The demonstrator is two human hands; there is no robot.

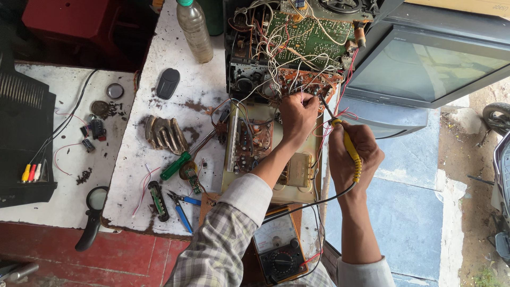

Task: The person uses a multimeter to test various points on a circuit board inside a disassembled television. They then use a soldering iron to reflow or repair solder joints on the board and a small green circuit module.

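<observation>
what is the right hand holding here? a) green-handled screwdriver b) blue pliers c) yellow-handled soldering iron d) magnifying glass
c: the right hand grips a yellow-handled soldering iron, tip toward the orange circuit board; the green-handled screwdriver lies on the table.

Right hand (pixel 353 154) gripping yellow soldering iron (pixel 348 146), left hand (pixel 297 114) on circuit board (pixel 308 79) — wires
</observation>
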